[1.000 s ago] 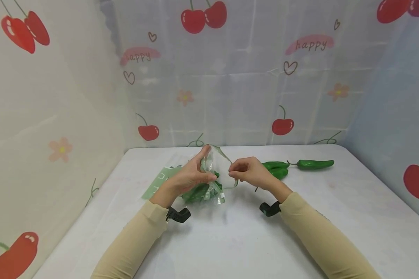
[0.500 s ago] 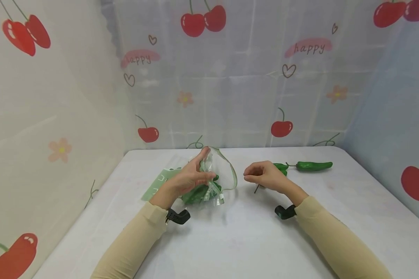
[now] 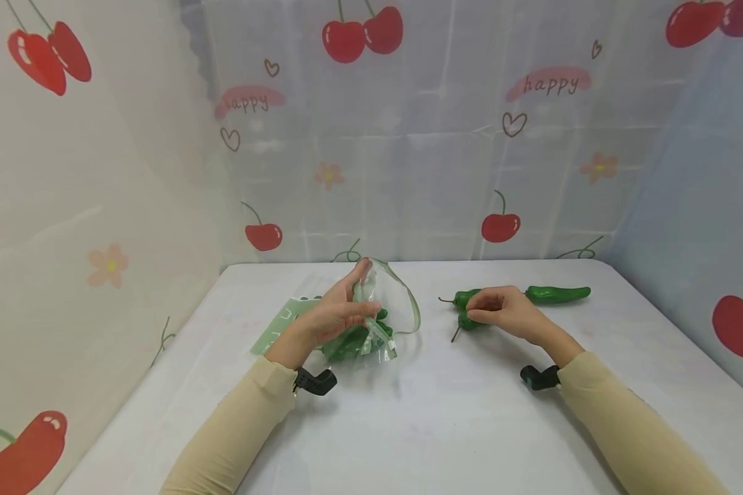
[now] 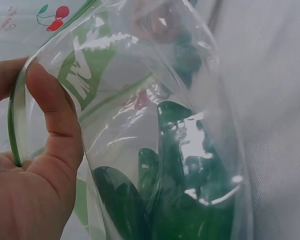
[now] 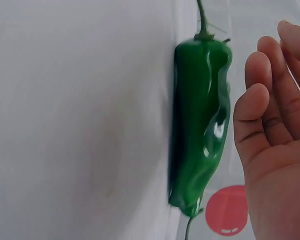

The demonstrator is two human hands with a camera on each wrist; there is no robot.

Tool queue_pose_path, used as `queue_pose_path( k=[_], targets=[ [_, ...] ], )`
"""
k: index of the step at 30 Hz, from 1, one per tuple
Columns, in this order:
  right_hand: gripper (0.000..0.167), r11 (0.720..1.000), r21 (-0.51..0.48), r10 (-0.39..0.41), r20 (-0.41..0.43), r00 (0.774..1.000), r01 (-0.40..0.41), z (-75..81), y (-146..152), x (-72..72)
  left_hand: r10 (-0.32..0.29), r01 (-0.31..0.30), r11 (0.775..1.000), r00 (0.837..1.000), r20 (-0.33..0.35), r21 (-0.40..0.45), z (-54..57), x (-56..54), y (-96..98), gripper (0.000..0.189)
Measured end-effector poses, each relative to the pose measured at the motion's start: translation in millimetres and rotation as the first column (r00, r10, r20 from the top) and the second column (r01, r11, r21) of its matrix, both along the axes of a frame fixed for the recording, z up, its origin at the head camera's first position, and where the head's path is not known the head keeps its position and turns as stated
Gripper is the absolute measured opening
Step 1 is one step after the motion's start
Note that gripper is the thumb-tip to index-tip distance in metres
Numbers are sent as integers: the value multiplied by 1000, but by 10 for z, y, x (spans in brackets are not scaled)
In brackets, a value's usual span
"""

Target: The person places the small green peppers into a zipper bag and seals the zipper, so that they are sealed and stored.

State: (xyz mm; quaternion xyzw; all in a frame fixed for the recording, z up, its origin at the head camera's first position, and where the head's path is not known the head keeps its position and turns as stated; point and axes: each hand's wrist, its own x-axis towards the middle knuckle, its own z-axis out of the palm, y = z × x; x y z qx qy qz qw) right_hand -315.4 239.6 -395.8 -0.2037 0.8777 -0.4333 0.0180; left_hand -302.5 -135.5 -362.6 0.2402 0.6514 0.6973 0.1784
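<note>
My left hand [image 3: 331, 320] grips the mouth of a clear zip bag [image 4: 227, 130] with a green rim, holding it upright with the opening spread toward the right. Inside the bag lie several green peppers [image 4: 195, 170]. My right hand [image 3: 510, 315] hovers over two green peppers [image 3: 466, 298] on the table, hiding much of them. In the right wrist view, a glossy long green pepper [image 5: 200, 120] with a thin stem lies beside the fingers [image 5: 255, 102], which are gently bent with nothing between them.
One more long green pepper [image 3: 558, 295] lies at the back right of the white table [image 3: 408, 426]. A green sheet with white marks [image 3: 283, 326] lies flat left of the bag. Cherry-printed curtains [image 3: 421, 172] close off the back and sides.
My right hand has let go of the bag's rim and moved right, over the peppers. The left hand stays in place, still holding the bag.
</note>
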Motion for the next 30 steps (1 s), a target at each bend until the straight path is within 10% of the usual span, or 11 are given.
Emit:
queue_pose_path(
  k=[30],
  targets=[
    [45,976,99,-196,10,981,194,-48,973,-45,4,-4,1000,1000,2,-10,2,5,-7,107]
  ],
)
